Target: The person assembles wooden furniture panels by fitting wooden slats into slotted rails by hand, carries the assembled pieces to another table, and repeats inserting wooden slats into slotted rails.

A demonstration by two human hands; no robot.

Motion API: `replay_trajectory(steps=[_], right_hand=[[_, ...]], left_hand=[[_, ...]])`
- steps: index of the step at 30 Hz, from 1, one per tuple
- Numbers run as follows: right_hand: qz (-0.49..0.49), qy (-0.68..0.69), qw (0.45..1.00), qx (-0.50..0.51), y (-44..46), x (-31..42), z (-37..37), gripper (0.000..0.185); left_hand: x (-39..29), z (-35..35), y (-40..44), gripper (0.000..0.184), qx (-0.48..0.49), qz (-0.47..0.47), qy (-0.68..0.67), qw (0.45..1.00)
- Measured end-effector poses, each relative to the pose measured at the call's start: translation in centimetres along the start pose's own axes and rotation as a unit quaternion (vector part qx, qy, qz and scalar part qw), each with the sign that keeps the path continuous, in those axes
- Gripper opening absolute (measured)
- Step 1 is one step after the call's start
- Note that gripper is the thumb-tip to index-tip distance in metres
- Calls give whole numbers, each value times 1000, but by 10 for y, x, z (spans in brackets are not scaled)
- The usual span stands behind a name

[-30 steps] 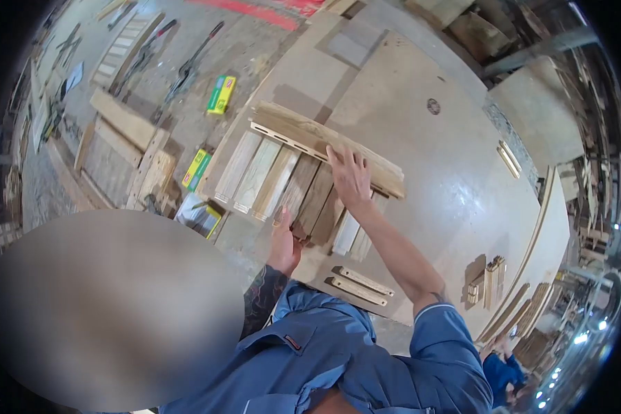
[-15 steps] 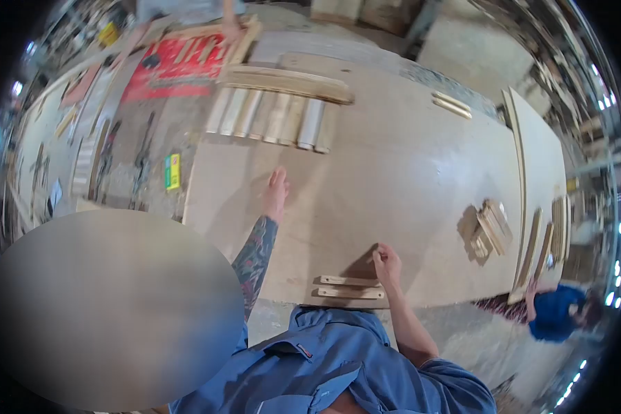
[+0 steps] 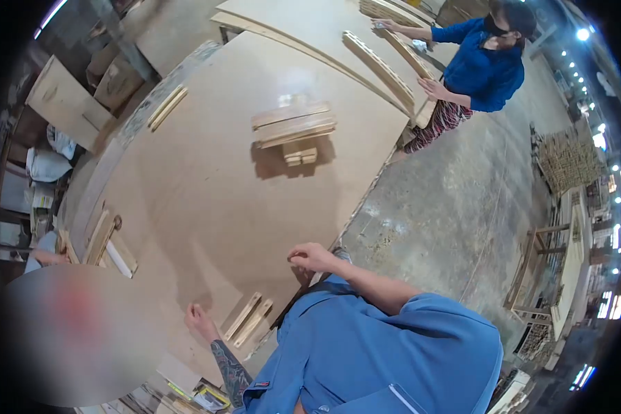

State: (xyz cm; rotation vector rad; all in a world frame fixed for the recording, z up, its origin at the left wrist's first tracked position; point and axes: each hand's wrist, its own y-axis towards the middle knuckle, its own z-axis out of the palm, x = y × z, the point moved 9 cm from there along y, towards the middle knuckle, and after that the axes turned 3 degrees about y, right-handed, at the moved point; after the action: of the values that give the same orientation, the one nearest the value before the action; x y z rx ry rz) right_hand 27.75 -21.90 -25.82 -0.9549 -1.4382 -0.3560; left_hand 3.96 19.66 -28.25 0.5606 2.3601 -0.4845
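My left hand (image 3: 200, 321) is over the tabletop, left of two short wooden strips (image 3: 254, 323) with holes near their ends. Its fingers are loosely apart, and nothing shows in them. Above and right of the strips, my right hand (image 3: 313, 257) hovers by the table's near edge, its fingers curled together. Whatever the right fingertips may pinch is too small to make out. Neither hand touches the strips, which lie side by side on the table (image 3: 207, 200).
A stack of wooden pieces (image 3: 294, 127) stands farther across the table. Two thin strips (image 3: 167, 108) lie near the far edge, more slats (image 3: 110, 245) at the left. A co-worker in blue (image 3: 486, 65) handles long wooden bars (image 3: 379, 69) at an adjoining board.
My view has swung to the right, bringing the co-worker and the floor further into sight. My left hand has drawn back nearer the two strips; my right hand stays with curled fingers.
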Motion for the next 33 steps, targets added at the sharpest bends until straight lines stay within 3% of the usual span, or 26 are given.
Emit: replay_trajectory(steps=[2, 3, 4, 6, 7, 8, 10, 11, 13, 14, 16, 18, 20, 21, 23, 24, 25, 27, 28, 30, 31, 33], right_hand=[[72, 102, 988, -86, 19, -51, -127, 17], [4, 32, 981, -189, 26, -52, -198, 16], [-28, -126, 943, -305, 26, -44, -274, 17], [90, -216, 851, -471, 25, -44, -417, 21], [30, -289, 789, -541, 25, -44, -476, 32], [12, -335, 750, -570, 20, -16, -521, 49], [87, -417, 649, -631, 21, 17, -584, 52], [86, -412, 651, -631, 29, 15, -610, 52], [137, -408, 740, -516, 55, -6, -649, 54], [140, -408, 737, -520, 53, -9, -656, 54], [180, -335, 819, -429, 65, -34, -650, 60], [179, -293, 845, -409, 43, -8, -599, 52], [159, -212, 854, -447, 13, -19, -536, 50], [202, -204, 854, -434, -12, -10, -496, 50], [121, -114, 866, -471, -60, -4, -413, 45], [175, -69, 863, -470, -82, 3, -370, 44], [197, -55, 859, -470, -98, 6, -330, 47], [158, -95, 873, -452, -124, 23, -260, 55], [153, -100, 875, -448, -134, 35, -245, 55], [92, -53, 937, -334, -136, 57, -209, 54], [110, -56, 960, -251, -133, 44, -192, 52], [109, -67, 973, -194, -131, 37, -172, 51]], left_hand=[[-87, 49, -48, 64, 33, 49, 297, 953], [-107, 75, -60, 64, 31, 53, 302, 951], [-122, 106, -73, 71, 58, 74, 293, 951], [-172, 154, -107, 79, 120, 114, 285, 944], [-208, 178, -125, 81, 154, 132, 281, 938], [-237, 201, -140, 79, 184, 155, 290, 926], [-288, 234, -163, 78, 208, 175, 304, 913], [-316, 254, -177, 75, 253, 198, 315, 893], [-351, 287, -184, 72, 299, 226, 326, 868], [-368, 307, -190, 67, 344, 258, 272, 861], [-411, 341, -203, 63, 394, 295, 211, 845], [-460, 370, -219, 59, 471, 235, 89, 846], [-468, 419, -224, 61, 476, 217, -7, 852], [-480, 438, -229, 64, 483, 187, -38, 855], [-491, 479, -245, 69, 514, 102, -106, 845], [-487, 496, -255, 71, 537, 49, -141, 830], [-495, 489, -267, 71, 534, 46, -147, 831], [-501, 454, -280, 68, 497, 105, 13, 861], [-487, 443, -274, 68, 493, 102, 7, 864], [-453, 419, -270, 73, 552, 174, -51, 814], [-448, 385, -263, 69, 538, 221, -121, 804], [-422, 296, -230, 65, 498, 180, -139, 837]])
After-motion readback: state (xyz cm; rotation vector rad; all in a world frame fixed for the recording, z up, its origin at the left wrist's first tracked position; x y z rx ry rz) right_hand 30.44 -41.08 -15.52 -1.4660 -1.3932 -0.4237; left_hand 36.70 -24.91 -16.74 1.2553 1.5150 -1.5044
